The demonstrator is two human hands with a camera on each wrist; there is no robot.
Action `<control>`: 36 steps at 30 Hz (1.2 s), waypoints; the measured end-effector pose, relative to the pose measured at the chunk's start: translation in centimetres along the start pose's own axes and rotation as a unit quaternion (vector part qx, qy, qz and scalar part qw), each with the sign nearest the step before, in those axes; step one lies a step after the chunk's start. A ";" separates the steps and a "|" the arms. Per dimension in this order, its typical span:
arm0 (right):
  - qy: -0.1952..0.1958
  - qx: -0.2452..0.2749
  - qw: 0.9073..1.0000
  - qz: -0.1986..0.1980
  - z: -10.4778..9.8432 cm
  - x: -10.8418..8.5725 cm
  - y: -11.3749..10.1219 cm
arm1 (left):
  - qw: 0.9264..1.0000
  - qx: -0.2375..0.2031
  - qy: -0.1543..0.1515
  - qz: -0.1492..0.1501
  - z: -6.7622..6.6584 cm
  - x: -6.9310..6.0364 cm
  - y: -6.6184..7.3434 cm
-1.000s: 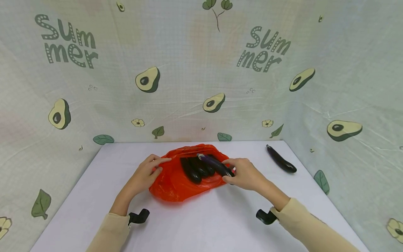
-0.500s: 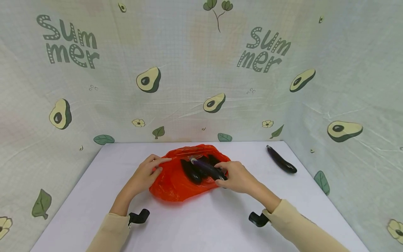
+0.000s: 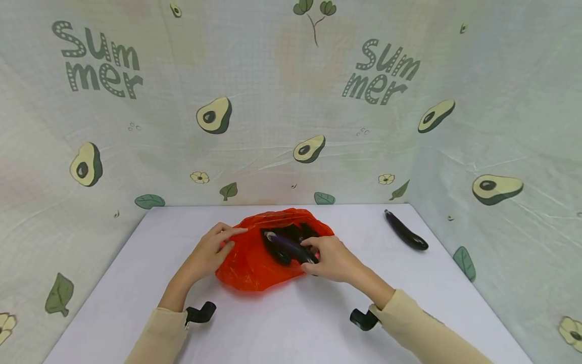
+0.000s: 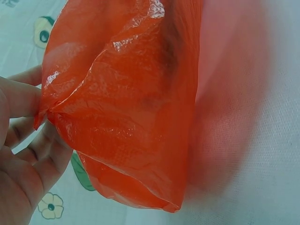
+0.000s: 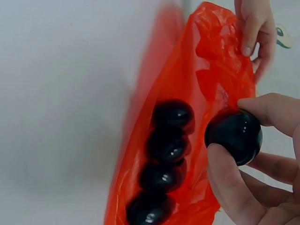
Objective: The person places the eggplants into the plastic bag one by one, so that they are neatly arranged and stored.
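Note:
Between the thumb and fingers of my right hand (image 3: 334, 259) is a dark purple eggplant (image 3: 286, 245), gripped near its rounded end; its stem end points left over the open red plastic bag (image 3: 250, 273). Several more eggplants (image 5: 161, 177) lie side by side inside the bag, their rounded ends showing in the right wrist view. My left hand (image 3: 212, 251) pinches the left edge of the bag, where the plastic gathers in the left wrist view. One more eggplant (image 3: 406, 231) lies on the table at the right, apart from both hands.
The white table (image 3: 282, 328) meets a patterned cloth wall (image 3: 268, 91) at the back, with cloth on both sides too. Small black wrist mounts (image 3: 201, 312) stick out from both sleeves.
My right hand has moved left with the eggplant, from the bag's right side to above its middle. The left hand and the bag stay where they were.

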State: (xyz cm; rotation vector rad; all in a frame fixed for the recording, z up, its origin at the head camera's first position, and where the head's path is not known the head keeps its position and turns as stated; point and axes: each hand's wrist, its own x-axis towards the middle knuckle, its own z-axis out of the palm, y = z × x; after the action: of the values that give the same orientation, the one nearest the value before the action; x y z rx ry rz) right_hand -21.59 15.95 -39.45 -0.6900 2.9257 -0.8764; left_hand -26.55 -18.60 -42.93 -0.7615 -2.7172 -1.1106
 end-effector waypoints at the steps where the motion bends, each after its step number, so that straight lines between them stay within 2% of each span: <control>1: 0.003 0.002 1.000 0.001 0.3 0.2 0.0 | 1.000 0.000 -0.001 -0.001 0.0 0.0 0.0; 11: 0.034 0.014 0.999 0.013 3.2 2.5 -0.9 | 1.000 0.009 0.002 0.006 -0.2 -0.1 0.0; 18: 0.054 0.027 0.998 0.034 5.3 3.7 -1.5 | 1.000 0.003 0.004 0.005 -0.2 0.0 -0.2; 27: 0.054 0.042 0.996 0.058 6.8 4.4 -2.0 | 1.000 0.000 -0.002 0.002 -0.2 -0.1 -0.1; 36: 0.071 0.019 0.995 0.062 8.5 4.8 -2.7 | 1.000 0.013 -0.004 0.010 -0.3 -0.1 0.0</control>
State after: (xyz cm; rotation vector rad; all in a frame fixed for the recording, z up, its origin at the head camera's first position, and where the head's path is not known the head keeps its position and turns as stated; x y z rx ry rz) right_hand -23.73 7.52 -44.63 -0.4573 3.0248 -1.0052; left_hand -26.49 -18.87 -42.75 -0.7891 -2.7179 -1.0689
